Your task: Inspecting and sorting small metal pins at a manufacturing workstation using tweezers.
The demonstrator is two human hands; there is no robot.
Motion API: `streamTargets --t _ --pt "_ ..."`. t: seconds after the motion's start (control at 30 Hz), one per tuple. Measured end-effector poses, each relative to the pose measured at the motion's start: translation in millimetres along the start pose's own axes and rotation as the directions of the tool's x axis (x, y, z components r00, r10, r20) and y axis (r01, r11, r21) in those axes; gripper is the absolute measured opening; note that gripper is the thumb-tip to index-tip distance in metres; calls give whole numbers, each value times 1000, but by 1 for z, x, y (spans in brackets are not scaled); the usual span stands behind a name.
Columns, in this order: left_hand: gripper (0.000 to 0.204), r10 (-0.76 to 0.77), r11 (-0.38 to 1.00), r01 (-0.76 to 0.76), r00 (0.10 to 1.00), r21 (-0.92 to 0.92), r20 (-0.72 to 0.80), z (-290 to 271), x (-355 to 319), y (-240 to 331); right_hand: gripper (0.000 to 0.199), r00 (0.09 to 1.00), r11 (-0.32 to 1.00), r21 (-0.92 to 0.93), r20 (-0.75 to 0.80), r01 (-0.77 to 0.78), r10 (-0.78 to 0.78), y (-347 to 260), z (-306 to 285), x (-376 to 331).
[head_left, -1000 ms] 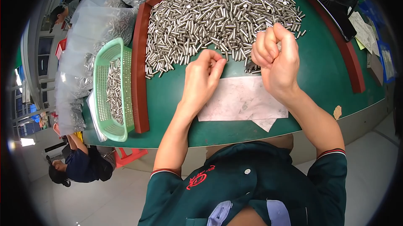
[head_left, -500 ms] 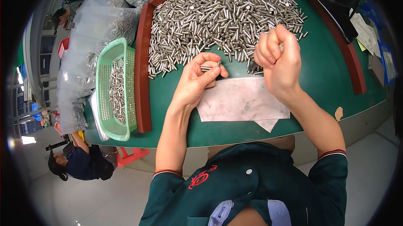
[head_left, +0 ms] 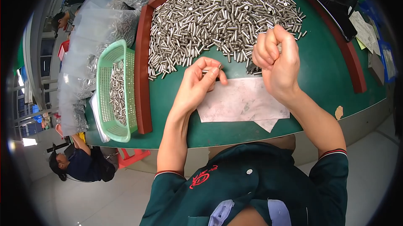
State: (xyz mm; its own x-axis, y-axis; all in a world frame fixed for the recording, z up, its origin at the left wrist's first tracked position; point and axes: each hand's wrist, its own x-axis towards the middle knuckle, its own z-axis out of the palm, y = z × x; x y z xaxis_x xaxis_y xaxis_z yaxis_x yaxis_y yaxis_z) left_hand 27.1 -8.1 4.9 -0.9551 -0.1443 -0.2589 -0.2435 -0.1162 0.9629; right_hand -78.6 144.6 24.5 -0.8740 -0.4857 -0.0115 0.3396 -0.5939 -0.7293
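Short silvery cylindrical metal pins (head_left: pixel 226 20) lie in a broad heap on the smooth green tabletop (head_left: pixel 323 70), beyond the person's hands. The left hand (head_left: pixel 194 86) is in front of the heap's near edge, its thumb and fingers pinching a small silvery pin (head_left: pixel 220 67), whose end shows at the fingertips. The right hand (head_left: pixel 279 64) is raised with its fingers curled into a fist; whether it encloses anything cannot be told. Below both hands, a smudged whitish rectangular sheet (head_left: pixel 235 106) lies flat, its right end partly covered by the right hand. On the left, a dark red straight border strip (head_left: pixel 144 75) separates the heap from a pale green perforated plastic basket (head_left: pixel 100 79) holding more pins. Clear plastic bags (head_left: pixel 121 28) of metal pieces stand behind the basket.
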Motion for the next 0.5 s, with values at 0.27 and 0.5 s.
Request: streamTargets --t 0.27,0.5 --pt "14 204 600 -104 979 793 -26 18 -20 2 34 994 988 125 77 -89 80 12 2 -9" --pt "13 157 640 -37 984 768 -84 19 -19 4 41 983 986 41 105 -159 154 31 2 -12"
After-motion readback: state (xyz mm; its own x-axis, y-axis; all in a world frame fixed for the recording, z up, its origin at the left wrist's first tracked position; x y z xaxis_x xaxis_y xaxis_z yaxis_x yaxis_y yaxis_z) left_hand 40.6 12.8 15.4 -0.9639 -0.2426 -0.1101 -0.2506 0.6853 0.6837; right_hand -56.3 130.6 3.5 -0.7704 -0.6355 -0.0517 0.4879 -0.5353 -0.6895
